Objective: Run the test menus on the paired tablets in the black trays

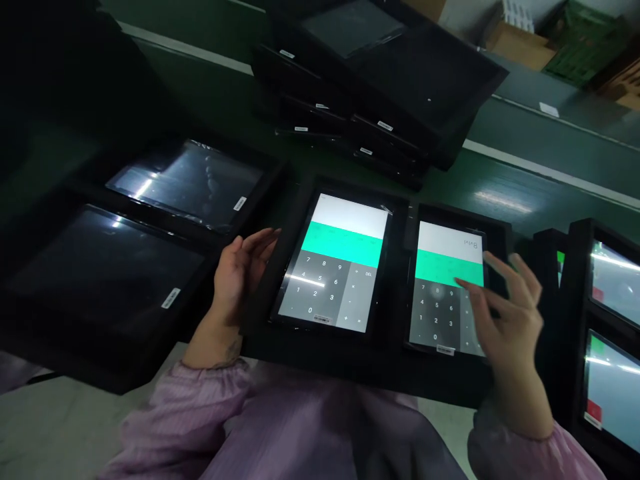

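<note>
Two lit tablets lie side by side in a black tray, each showing a calculator keypad with a green band. My left hand grips the tray's left edge, beside the left tablet; some of its fingers are hidden by the tray. Over the right side of the right tablet is my right hand, holding nothing. Its fingers are apart, and one fingertip is at the green band, just above the number keys. Whether that fingertip touches the glass I cannot tell. Characters stand in the right tablet's white display area.
At left, another black tray holds two dark-screened tablets. Several black trays with tablets are stacked crookedly behind. On the right, a further tray carries lit tablets. Cardboard boxes and a green crate stand far back.
</note>
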`<state>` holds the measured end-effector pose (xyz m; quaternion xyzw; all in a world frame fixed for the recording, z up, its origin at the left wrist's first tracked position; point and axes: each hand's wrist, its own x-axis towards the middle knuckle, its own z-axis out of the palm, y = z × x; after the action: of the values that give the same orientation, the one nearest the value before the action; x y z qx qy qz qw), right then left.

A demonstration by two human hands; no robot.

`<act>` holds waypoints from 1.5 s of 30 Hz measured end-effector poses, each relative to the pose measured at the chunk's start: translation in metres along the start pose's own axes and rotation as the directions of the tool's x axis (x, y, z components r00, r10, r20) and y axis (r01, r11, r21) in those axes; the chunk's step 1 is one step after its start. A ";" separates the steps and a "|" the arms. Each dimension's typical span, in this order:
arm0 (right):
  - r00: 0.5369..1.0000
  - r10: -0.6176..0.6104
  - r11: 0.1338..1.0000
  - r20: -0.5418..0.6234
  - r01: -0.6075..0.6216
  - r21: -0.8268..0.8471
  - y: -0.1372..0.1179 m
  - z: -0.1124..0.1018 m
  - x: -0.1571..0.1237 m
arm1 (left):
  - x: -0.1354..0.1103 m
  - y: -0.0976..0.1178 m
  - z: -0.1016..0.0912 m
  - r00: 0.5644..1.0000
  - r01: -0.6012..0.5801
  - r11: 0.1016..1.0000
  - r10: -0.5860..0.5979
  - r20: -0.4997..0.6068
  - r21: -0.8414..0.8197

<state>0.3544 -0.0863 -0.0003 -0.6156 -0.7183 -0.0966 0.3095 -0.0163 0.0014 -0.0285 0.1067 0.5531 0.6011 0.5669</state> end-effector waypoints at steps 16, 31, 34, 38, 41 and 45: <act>1.000 0.015 0.997 -0.013 -0.016 -0.073 0.031 0.002 -0.004 | -0.010 0.008 0.018 0.996 0.027 1.000 -0.026 -0.089 0.009; 0.989 0.106 0.994 -0.101 -0.104 0.023 0.018 -0.009 0.000 | -0.009 0.000 0.007 0.990 0.018 0.987 -0.039 0.135 0.159; 0.993 0.067 0.984 -0.096 -0.050 0.171 -0.014 -0.010 0.011 | -0.011 -0.011 -0.002 0.965 -0.068 0.982 0.020 0.262 0.174; 0.996 -0.092 0.971 0.018 0.086 0.224 -0.067 0.017 0.023 | -0.017 -0.024 -0.010 0.942 -0.107 0.982 0.050 0.331 0.156; 0.986 -0.076 0.981 0.149 0.047 0.189 -0.089 0.045 0.028 | -0.018 -0.028 -0.014 0.933 -0.075 0.991 0.030 0.359 0.112; 0.976 -0.068 0.988 0.208 0.036 0.152 -0.096 0.063 0.031 | -0.018 -0.028 -0.013 0.933 -0.086 0.993 0.052 0.357 0.080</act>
<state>0.2418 -0.0498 -0.0094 -0.5787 -0.7682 0.0151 0.2732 -0.0050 -0.0271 -0.0464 0.2592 0.4658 0.5646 0.6301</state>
